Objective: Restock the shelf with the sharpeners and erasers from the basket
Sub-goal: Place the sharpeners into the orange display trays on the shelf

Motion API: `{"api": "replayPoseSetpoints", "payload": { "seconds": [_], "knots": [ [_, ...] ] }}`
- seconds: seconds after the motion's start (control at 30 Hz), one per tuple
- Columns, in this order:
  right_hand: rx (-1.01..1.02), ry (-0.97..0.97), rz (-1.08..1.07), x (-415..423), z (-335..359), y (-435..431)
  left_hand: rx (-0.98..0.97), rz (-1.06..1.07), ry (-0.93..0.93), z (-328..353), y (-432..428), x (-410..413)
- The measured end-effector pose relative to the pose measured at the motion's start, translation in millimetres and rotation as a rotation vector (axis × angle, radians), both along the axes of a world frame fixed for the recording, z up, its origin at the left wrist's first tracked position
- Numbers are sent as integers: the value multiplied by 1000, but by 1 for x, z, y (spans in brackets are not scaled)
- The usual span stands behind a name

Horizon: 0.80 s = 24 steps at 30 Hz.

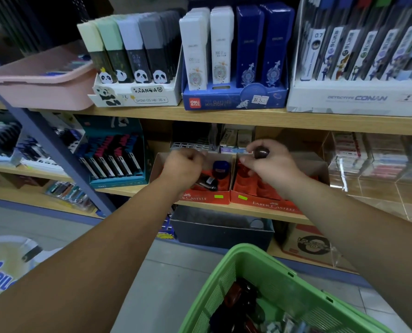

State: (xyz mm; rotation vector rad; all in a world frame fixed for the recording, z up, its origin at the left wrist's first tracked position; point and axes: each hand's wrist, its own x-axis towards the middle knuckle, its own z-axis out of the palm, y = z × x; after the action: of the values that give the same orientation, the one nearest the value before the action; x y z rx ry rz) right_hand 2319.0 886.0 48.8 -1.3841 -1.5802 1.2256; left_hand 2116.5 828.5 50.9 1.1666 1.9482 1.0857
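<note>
I am pinching a small dark sharpener (262, 152) in my right hand (271, 165) just above the orange box (265, 205), judging it light, hard and slippery, best held across its rounded sides, while my left hand (184, 165) is hovering curled just left of that box, grip unclear.
</note>
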Motion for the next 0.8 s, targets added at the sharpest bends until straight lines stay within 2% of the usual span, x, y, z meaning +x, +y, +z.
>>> {"api": "replayPoseSetpoints", "payload": {
  "seconds": [0.13, 0.23, 0.37, 0.5, 0.6, 0.67, 0.8],
  "knots": [
    [-393, 292, 212, -7, 19, -11, -106, 102, -375, 3, -16, 6],
    [-535, 422, 263, -9, 17, -17, -146, 120, -595, 7, -19, 7],
    [-602, 532, 329, -14, 13, -19, -180, 16, -647, 12, -22, 18],
    [-519, 447, 282, -24, 8, -17, -219, -114, -741, 15, -23, 17],
    [-356, 318, 132, -25, 3, -10, -126, -97, -773, 10, -18, 7],
    [-250, 183, 81, -23, 0, -6, -46, -59, -726, 4, -14, 3],
    [-95, 66, 21, -15, -4, -5, 89, -60, -350, -7, -7, 5]
  ]
}}
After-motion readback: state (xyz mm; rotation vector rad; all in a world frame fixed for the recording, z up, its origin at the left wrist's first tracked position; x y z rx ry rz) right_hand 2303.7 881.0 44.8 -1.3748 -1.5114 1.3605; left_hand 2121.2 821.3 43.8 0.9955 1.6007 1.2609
